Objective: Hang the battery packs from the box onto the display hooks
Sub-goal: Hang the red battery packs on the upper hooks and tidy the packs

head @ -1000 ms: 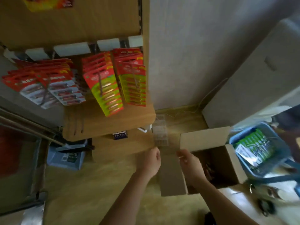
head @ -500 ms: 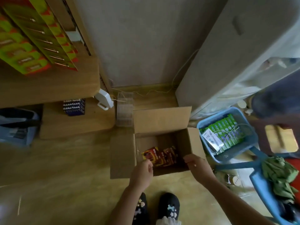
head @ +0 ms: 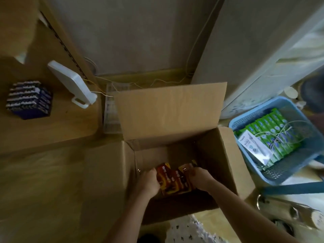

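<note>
An open cardboard box stands on the floor in front of me, its far flap raised. Inside lies a stack of red and yellow battery packs. My left hand grips the stack's left side and my right hand grips its right side, both reaching down into the box. The display hooks are out of view.
A blue plastic basket with green packs sits right of the box. A low wooden shelf at left carries a dark blue battery block and a white device. A clear plastic tray lies behind the box.
The view dropped from the display to the box. Both hands went from the box's rim down inside and took hold of the battery pack stack.
</note>
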### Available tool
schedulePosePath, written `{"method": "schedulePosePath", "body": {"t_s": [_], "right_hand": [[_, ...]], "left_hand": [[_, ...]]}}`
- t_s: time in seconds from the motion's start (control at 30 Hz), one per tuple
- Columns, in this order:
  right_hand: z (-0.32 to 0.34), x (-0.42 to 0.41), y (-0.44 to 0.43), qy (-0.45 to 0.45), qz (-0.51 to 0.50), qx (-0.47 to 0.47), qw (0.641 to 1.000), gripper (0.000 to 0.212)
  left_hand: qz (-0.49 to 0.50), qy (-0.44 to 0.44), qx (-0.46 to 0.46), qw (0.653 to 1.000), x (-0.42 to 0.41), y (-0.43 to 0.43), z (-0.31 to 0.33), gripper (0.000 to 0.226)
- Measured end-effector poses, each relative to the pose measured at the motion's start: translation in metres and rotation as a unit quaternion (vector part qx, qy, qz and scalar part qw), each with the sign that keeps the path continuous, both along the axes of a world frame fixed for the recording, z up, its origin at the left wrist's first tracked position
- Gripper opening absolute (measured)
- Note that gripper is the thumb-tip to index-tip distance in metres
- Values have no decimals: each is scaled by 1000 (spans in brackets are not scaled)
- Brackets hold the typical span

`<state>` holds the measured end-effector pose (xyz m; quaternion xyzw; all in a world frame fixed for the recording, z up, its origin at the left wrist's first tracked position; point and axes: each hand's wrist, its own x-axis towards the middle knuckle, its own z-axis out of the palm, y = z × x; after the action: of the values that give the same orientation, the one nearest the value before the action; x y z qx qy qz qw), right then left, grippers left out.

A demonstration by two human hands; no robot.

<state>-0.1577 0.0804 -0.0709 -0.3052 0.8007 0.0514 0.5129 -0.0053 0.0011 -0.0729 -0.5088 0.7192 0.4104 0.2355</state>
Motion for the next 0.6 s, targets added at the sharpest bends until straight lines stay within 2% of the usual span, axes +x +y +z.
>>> {"method": "schedulePosePath", "body": {"t_s": [0.1,0.23,0.3,0.37,0.43,0.5,0.6], "right_hand": [[-54,-19,-12,-4,26,31,999,33],[-96,-39,-23,-15,92,93,991,35],[-112,-41,-26,-15,106,113,988,45],[-123,-35,-26,-27,103,130,986,66],[-131,-28,-23,-27,117,120,985,76],[-133,-21,-20,-11,133,108,985,75],[-129,-12,-15,10,106,96,990,67]], "left_hand": [[-34,-27,-16,999,-14,-11,-56,41],[-71,-50,-15,996,-28,-19,-108,65],[-69,-58,-19,996,-32,-23,-129,68],[-74,-54,-30,995,-36,-26,-143,54],[-91,-51,-21,994,-39,-29,-148,30],[-103,-52,-8,993,-41,-31,-146,14],[-103,-45,6,994,-38,-32,-134,7]]}}
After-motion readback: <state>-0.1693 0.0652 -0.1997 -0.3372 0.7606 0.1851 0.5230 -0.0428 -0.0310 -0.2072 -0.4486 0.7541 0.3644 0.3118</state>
